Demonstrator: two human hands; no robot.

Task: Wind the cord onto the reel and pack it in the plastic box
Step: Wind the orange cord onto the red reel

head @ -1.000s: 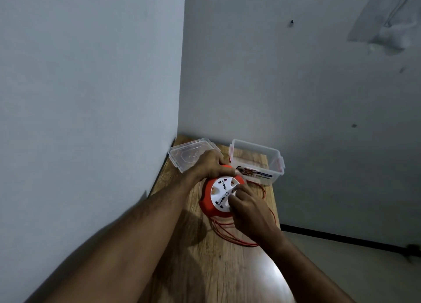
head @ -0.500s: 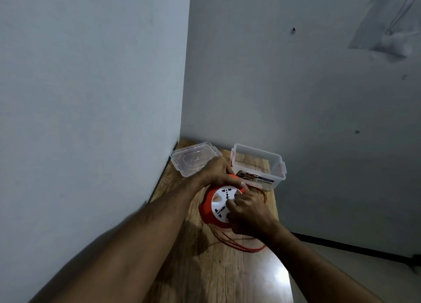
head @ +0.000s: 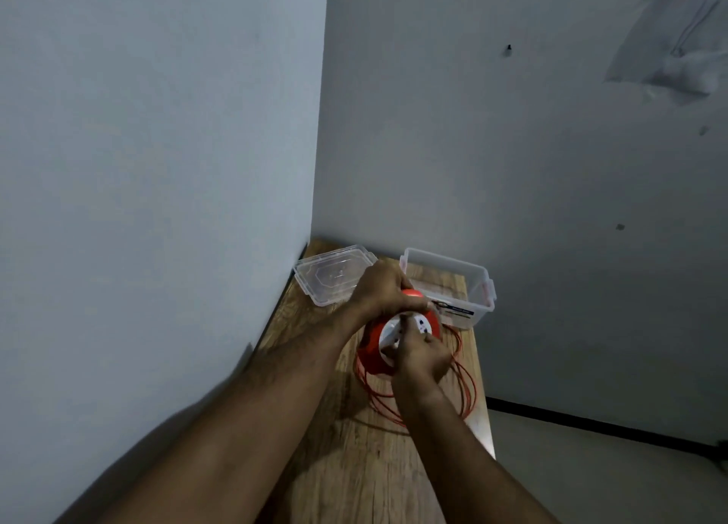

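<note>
The orange cord reel (head: pixel 372 346) sits on the wooden surface (head: pixel 354 464), just in front of the clear plastic box (head: pixel 465 283). The left hand (head: pixel 380 291) has its grip closed over the reel's far rim; the right hand (head: pixel 421 356) pinches something at its white socket face (fingers blurred). Loose orange cord (head: pixel 467 381) loops beside it. The lid (head: pixel 331 279) lies left of the box.

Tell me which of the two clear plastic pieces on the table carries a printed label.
The deep plastic box, on the right by the back wall, has a label on its near side. The flat lid to its left is plain.
</note>
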